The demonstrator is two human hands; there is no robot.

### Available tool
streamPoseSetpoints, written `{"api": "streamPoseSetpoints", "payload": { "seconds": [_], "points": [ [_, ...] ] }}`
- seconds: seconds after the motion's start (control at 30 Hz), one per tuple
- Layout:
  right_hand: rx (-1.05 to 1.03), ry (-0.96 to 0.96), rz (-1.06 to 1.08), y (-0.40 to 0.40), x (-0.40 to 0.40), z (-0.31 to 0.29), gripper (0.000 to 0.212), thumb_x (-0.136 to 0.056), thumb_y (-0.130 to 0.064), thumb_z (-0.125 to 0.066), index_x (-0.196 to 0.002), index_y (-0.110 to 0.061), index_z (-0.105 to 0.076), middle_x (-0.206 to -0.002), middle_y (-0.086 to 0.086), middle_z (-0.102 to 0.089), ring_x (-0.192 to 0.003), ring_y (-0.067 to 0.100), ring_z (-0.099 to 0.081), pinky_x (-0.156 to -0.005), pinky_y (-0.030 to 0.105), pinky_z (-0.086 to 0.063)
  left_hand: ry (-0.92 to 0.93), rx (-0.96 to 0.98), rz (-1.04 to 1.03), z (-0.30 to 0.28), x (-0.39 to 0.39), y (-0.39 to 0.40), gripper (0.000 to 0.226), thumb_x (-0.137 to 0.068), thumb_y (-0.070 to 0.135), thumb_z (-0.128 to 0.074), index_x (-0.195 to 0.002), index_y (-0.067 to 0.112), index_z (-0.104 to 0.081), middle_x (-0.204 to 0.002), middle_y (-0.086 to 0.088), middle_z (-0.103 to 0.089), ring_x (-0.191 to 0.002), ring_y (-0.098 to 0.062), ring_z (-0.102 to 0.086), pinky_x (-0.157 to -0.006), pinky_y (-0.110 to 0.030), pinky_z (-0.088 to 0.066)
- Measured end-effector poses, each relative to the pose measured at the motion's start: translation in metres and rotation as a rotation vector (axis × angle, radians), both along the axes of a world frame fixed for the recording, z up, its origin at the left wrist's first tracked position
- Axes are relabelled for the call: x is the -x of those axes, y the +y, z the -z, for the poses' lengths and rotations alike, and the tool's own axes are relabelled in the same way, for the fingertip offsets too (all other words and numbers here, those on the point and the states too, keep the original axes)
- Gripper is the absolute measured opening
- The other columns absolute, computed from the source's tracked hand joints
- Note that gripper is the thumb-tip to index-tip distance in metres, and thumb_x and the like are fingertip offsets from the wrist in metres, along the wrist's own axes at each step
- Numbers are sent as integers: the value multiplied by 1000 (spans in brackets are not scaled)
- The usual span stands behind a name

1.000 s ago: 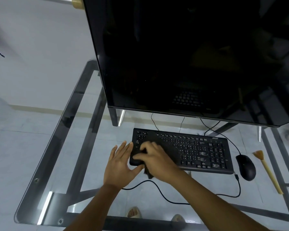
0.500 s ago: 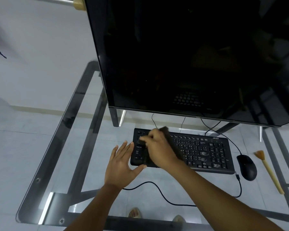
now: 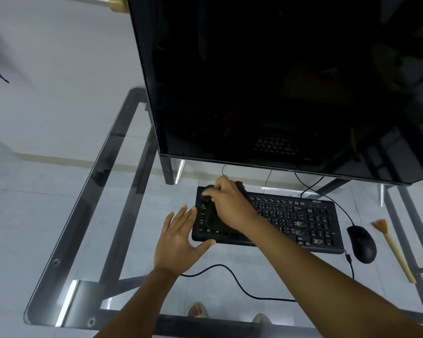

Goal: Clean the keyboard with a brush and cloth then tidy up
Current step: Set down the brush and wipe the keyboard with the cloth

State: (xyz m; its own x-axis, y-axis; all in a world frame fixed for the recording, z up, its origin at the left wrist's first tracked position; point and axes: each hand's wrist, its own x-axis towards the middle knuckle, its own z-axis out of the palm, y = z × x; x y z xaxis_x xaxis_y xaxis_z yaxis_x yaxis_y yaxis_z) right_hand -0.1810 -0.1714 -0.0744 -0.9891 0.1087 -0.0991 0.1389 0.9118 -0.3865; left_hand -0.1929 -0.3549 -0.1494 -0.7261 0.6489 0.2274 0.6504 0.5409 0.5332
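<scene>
Since 1 s ago the right hand (image 3: 226,203) has slid w/ the dark cloth (image 3: 213,217) from the keyboard's (image 3: 291,220) near-left corner up to its far-left corner, fingers now at the top edge. Fingers are curled, gripping the cloth and pressing it on the keys; part of the cloth trails down over the left key columns. Left hand (image 3: 180,242) has barely shifted: flat and spread, fingers apart, holding nothing, thumb tip against the keyboard's front-left edge, fingertips by its left side. Brush (image 3: 391,247) lies unmoved well right of the keyboard, beyond the mouse (image 3: 362,242), bristles pointing away. Keyboard itself sits in the same spot on the glass desk (image 3: 88,215), just before the monitor (image 3: 266,81).
</scene>
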Motion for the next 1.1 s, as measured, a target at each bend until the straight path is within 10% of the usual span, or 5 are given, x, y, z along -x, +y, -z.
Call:
{"api": "streamPoseSetpoints", "payload": {
  "seconds": [0.43, 0.57, 0.73, 1.1],
  "points": [
    [-8, -55, -161, 7, 1, -11, 35, -87, -3, -61, -112, -28, -60, -101, -2, -37, -90, 14, -37, -68, 26, -40, 11, -15, 3, -1, 1, 1, 83, -79, 66, -59, -135, 6, -51, -135, -5, -56, -138, -18, -37, -113, -47, -28],
    [13, -63, -244, -1, -3, -11, 30, -87, -3, -62, -110, -23, -63, -100, 0, -41, -93, 17, -42, -72, 31, -46, 10, -6, 5, 0, 1, 0, 83, -80, 68, -57, -135, 7, -51, -136, -4, -55, -139, -17, -35, -114, -46, -27],
    [-8, 29, 190, 3, 0, 1, 39, -90, -5, -55, -127, -18, -56, -116, 9, -44, -109, 27, -43, -96, 39, -44, 14, -7, 0, 1, 1, 0, 83, -80, 68, -57, -134, 5, -51, -136, -5, -55, -138, -18, -36, -114, -46, -28],
    [150, -21, -117, -21, -42, 6, 46, -84, 2, -51, -120, -25, -60, -117, 2, -40, -109, 21, -40, -95, 38, -45, 11, 16, 1, 4, 3, 0, 75, -81, 58, -60, -133, 5, -52, -136, -5, -56, -138, -18, -36, -113, -47, -29]
  ]
}}
